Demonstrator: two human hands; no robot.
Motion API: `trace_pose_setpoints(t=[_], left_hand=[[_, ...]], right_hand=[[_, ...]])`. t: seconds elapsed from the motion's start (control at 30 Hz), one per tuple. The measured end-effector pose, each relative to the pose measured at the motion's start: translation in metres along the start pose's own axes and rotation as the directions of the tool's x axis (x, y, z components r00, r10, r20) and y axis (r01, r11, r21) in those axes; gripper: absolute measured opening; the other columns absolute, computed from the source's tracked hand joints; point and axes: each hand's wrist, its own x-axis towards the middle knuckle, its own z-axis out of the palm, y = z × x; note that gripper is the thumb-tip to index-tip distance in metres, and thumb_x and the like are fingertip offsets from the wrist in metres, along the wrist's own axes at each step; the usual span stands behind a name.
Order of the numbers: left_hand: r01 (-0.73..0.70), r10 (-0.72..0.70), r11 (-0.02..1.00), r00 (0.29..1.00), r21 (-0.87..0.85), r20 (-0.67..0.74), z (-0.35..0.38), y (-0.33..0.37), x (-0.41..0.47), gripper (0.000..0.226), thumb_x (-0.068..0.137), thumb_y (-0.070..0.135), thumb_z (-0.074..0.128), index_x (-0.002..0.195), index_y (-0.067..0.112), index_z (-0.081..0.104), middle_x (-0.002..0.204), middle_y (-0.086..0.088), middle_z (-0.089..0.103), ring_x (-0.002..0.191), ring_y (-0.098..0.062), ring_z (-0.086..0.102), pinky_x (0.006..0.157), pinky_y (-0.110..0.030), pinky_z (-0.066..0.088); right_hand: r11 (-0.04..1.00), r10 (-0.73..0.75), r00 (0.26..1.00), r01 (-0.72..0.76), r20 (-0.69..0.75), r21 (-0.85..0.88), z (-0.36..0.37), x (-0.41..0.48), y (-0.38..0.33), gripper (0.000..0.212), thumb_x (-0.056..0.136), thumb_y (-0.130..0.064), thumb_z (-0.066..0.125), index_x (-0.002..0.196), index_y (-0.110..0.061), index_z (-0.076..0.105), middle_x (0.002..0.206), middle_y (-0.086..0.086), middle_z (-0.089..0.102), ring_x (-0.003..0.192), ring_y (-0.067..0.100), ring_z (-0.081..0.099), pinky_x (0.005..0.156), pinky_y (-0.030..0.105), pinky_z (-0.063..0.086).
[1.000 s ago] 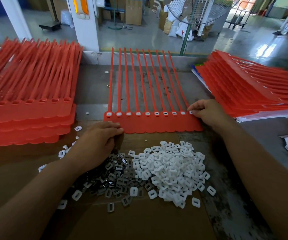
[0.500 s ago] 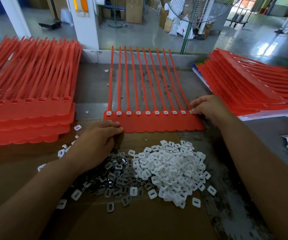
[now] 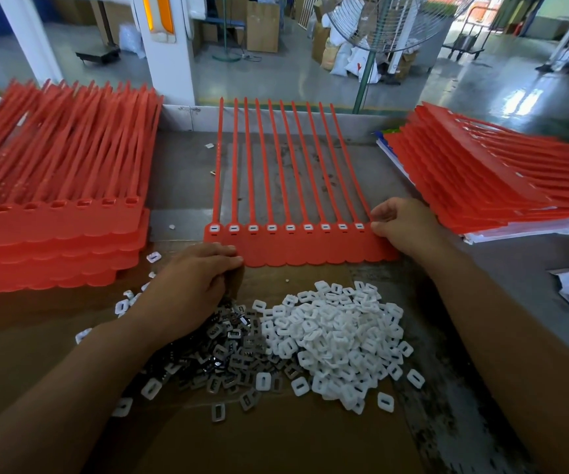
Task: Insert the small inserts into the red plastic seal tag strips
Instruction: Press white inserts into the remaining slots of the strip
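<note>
Since the right hand (image 3: 402,224) is pinching the sheet (image 3: 303,248) at its last socket, I'd guess it's seating the final insert, though none shows there. Sheet lies flat mid-table, inserts (image 3: 337,333) heaped just in front for reach. Left hand (image 3: 194,285) rests on them, touching the sheet's corner, probably steadying it; can't tell if it grips anything

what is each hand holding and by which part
right hand pinches the red tag sheet at its rightmost slot; left hand: cannot be told

Likely a factory assembly floor: stacks of red seal tag strips (image 3: 54,213), polished concrete, cardboard cartons (image 3: 262,25), pedestal fan (image 3: 384,25).
</note>
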Motion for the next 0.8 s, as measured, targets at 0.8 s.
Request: trace_pose_setpoints(t=[0.8], left_hand=[[0.068,-0.07,0.994,0.997,-0.088,-0.028,0.002,0.002,-0.001,0.038,0.092,0.032,0.042,0.127,0.022,0.052,0.147,0.004,0.03,0.134,-0.011,0.029,0.106,-0.02,0.016]], right_hand=[[0.815,-0.358,0.765,0.536,0.536,-0.221,0.016,-0.066,-0.07,0.032,0.097,-0.031,0.039,0.119,-0.018,0.059,0.119,0.0,0.052,0.112,0.015,0.047,0.096,0.03,0.037]])
